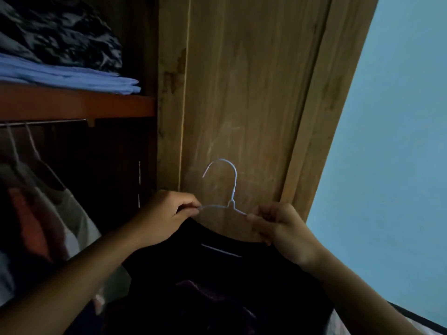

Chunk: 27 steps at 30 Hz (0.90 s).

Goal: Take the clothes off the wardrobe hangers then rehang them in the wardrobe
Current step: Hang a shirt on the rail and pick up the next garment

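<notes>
On the far left, folded blue cloth [72, 73] and a dark bundle [60, 32] lie on the wardrobe shelf [77, 102]; beneath it runs the rail [43, 122], where other hung clothes [36, 201] crowd the left end. Nearer, the left hand [167, 216] pinches the left shoulder of the pale wire hanger [231, 189] together with the dark garment [217, 274], and the right hand [278, 226] pinches the right shoulder the same way, the two hands apart with the hook standing up between them, in front of the wooden door panel [242, 93]. The garment hangs below the hands, its neckline draped under the wire. The risk, as I judge it, is the thin wire: the collar may slide off one shoulder if either pinch loosens, or the hook may twist as it goes towards the rail. The shelf edge and the crowded clothes could block the way in. To the right is a blue wall [399, 141].
</notes>
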Available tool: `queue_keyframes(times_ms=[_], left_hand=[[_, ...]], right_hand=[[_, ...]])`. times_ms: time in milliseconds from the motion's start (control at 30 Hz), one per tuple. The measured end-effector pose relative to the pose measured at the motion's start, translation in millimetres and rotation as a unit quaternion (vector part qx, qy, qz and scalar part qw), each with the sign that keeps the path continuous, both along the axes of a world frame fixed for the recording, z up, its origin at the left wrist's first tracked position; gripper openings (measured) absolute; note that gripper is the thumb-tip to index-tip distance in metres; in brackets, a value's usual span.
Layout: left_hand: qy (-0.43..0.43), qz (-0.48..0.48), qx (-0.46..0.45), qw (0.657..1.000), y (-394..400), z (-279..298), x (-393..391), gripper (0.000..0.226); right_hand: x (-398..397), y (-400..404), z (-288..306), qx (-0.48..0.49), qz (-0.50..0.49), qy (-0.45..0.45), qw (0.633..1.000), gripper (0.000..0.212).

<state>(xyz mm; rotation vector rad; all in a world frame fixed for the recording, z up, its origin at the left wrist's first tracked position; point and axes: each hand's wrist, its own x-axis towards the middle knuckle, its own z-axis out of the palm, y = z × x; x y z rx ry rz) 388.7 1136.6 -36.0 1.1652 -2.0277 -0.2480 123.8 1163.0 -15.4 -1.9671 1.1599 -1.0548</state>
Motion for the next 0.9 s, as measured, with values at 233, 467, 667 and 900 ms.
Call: queue_keyframes(times_ms=[233, 467, 667, 900], left_hand=[[-0.073, 0.090, 0.023, 0.993, -16.8, -6.3, 89.7, 0.020], [-0.295, 0.239, 0.048, 0.924, -25.5, -31.9, 171.2, 0.043], [-0.379, 0.281, 0.076, 0.878, -22.5, -46.9, 205.8, 0.039], [-0.421, 0.305, 0.116, 0.846, -28.9, -48.8, 219.1, 0.032]], right_hand=[[90.3, -39.2, -14.7, 0.066, 0.007, -0.056, 0.996, 0.024], [153.2, -71.7, -25.8, 0.082, -0.008, -0.054, 0.995, 0.036], [198.5, -97.3, -24.6, 0.120, 0.013, -0.061, 0.991, 0.028], [253.2, -129.4, -20.7, 0.133, 0.049, -0.055, 0.988, 0.024]])
